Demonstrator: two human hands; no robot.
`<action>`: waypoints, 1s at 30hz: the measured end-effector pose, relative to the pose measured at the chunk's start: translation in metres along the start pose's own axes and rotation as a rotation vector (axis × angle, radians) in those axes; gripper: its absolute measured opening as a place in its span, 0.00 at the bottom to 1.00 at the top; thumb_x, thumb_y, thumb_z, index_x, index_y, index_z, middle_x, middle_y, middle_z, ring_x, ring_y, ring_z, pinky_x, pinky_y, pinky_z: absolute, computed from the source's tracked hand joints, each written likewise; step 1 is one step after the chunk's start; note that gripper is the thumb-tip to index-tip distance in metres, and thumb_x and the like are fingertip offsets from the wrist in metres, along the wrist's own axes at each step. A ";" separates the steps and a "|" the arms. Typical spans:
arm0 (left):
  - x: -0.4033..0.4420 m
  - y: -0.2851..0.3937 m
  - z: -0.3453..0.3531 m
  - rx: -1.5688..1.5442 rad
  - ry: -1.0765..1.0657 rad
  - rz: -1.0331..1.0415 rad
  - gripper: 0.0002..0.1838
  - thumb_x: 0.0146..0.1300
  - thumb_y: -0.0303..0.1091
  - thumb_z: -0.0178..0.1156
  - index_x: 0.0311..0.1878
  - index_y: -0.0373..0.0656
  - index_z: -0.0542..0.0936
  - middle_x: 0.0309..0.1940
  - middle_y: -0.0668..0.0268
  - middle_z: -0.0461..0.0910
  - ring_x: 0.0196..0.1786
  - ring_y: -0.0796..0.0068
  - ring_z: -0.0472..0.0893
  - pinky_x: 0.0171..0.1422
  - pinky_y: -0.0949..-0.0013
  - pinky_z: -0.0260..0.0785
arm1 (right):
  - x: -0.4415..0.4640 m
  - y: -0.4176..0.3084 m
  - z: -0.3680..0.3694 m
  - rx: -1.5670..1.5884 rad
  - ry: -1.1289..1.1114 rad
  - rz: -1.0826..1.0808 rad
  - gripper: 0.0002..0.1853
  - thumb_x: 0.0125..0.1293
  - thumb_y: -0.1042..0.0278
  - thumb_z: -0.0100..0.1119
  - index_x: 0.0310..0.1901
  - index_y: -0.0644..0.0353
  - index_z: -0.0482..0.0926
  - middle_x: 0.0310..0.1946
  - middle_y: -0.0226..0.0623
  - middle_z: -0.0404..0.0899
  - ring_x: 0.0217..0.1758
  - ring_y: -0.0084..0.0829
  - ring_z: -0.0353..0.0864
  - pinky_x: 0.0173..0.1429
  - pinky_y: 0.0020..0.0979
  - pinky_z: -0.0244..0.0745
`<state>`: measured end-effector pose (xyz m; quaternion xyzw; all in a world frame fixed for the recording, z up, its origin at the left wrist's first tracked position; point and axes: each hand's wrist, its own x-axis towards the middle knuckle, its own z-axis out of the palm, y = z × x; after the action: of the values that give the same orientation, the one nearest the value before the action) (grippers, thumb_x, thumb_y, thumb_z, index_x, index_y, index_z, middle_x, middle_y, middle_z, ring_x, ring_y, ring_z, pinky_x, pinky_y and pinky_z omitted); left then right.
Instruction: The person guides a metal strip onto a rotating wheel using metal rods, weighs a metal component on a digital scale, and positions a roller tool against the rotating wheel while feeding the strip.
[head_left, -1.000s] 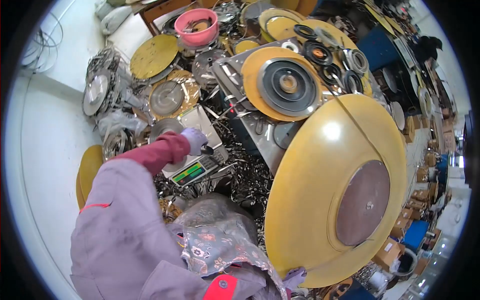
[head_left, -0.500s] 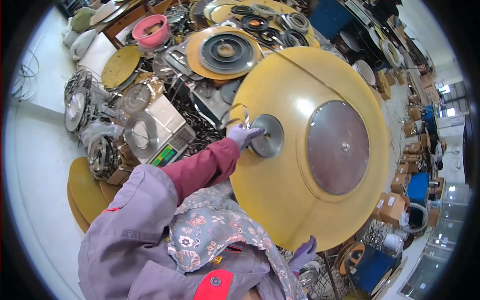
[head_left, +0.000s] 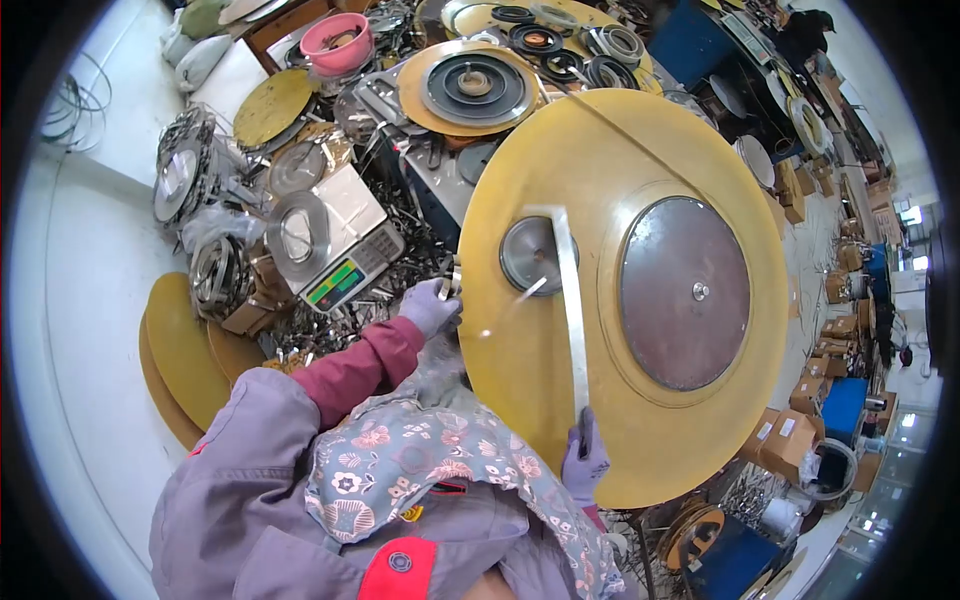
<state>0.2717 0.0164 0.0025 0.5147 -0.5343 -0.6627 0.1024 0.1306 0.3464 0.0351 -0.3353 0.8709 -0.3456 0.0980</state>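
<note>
In the head view, has drawn the left hand (head_left: pixel 430 308) off the small disc (head_left: pixel 522 250) to the big disc's (head_left: pixel 520 380) left rim, left of centre. Cannot tell there between a grip on the shiny metal (head_left: pixel 455 280) and a mere touch. Now holds the strip (head_left: pixel 573 320) upright in frame, over the small disc's right edge, with the right hand (head_left: pixel 586 462) clamped on its lower end, lower centre, well apart from the left. Seems to mean a shift from small disc to strip.
</note>
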 end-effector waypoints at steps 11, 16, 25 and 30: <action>-0.025 -0.105 -0.112 0.414 0.382 -0.213 0.36 0.43 0.51 0.69 0.51 0.34 0.74 0.42 0.50 0.80 0.44 0.56 0.80 0.52 0.63 0.71 | 0.002 0.003 -0.003 -0.114 -0.141 -0.131 0.24 0.56 0.71 0.58 0.57 0.52 0.73 0.31 0.44 0.78 0.31 0.42 0.78 0.36 0.39 0.74; -0.050 -0.138 -0.142 0.783 0.547 -0.457 0.45 0.44 0.55 0.68 0.59 0.32 0.65 0.58 0.45 0.65 0.62 0.53 0.66 0.64 0.61 0.61 | 0.002 -0.001 -0.007 -0.195 -0.161 -0.167 0.26 0.54 0.72 0.58 0.58 0.48 0.73 0.28 0.43 0.77 0.27 0.41 0.77 0.32 0.38 0.73; -0.043 -0.126 -0.095 0.705 0.460 -0.100 0.38 0.47 0.47 0.66 0.59 0.38 0.67 0.57 0.48 0.68 0.61 0.53 0.68 0.64 0.61 0.61 | 0.009 0.007 -0.018 -0.142 0.003 -0.138 0.23 0.62 0.71 0.53 0.60 0.57 0.69 0.41 0.45 0.79 0.32 0.37 0.79 0.35 0.35 0.73; -0.056 -0.128 -0.093 0.671 0.408 -0.127 0.37 0.47 0.47 0.66 0.59 0.38 0.67 0.55 0.49 0.69 0.60 0.53 0.68 0.63 0.61 0.62 | 0.014 0.075 -0.068 -0.032 0.553 0.370 0.22 0.69 0.64 0.45 0.60 0.69 0.66 0.57 0.49 0.71 0.56 0.38 0.74 0.56 0.32 0.69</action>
<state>0.4241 0.0512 -0.0602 0.6726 -0.6570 -0.3405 -0.0087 0.0542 0.4137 0.0362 -0.0662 0.9160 -0.3862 -0.0862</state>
